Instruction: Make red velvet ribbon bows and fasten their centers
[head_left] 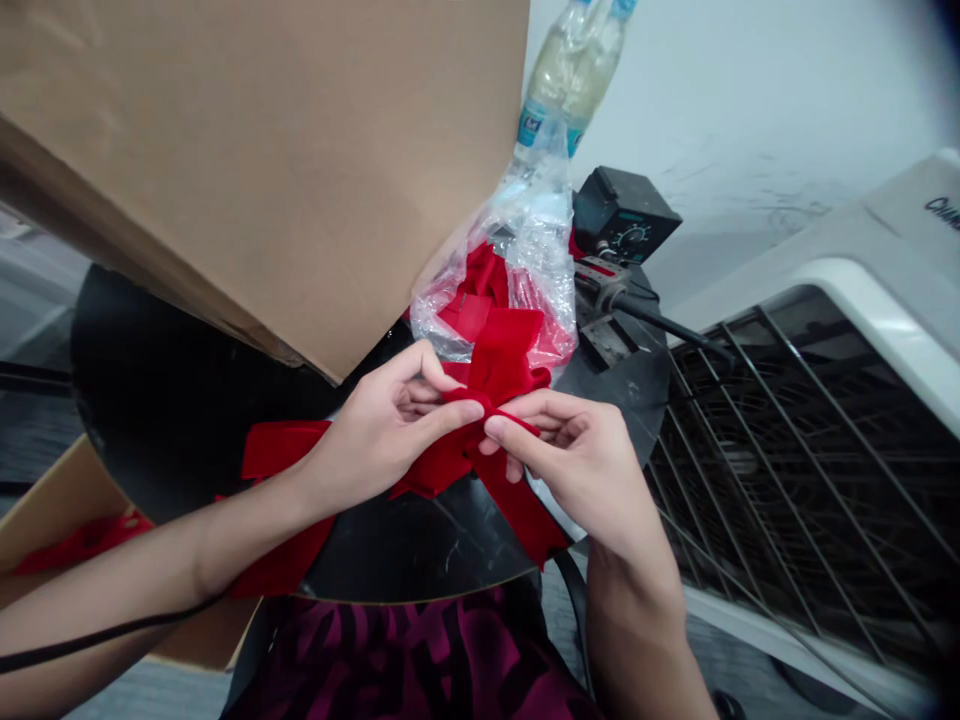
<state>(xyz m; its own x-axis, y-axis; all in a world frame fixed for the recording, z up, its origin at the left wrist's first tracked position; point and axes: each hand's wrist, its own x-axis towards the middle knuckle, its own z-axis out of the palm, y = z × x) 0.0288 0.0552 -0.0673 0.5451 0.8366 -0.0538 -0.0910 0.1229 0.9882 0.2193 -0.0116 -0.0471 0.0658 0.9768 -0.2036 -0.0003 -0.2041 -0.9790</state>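
Note:
Red velvety ribbon (508,345) is gathered into a bow shape over the front part of a round black table. My left hand (409,410) pinches its middle between thumb and forefinger. Close beside it, my right hand (559,440) pinches the same ribbon, thumb tips almost meeting. One tail of the ribbon hangs down toward the table's front edge. Behind the bow lies a clear plastic bag (551,260) with more red fabric pieces in it. Another length of red ribbon (281,550) lies under my left forearm. The ribbon's underside is hidden by my fingers.
A big cardboard box (300,170) stands on the black table (150,370) at the back left. Bottles (574,70), a black control box with a dial (626,215) and a corded tool (622,295) are behind. A white heater with a wire grille (795,460) stands right; an open carton (75,490) sits lower left.

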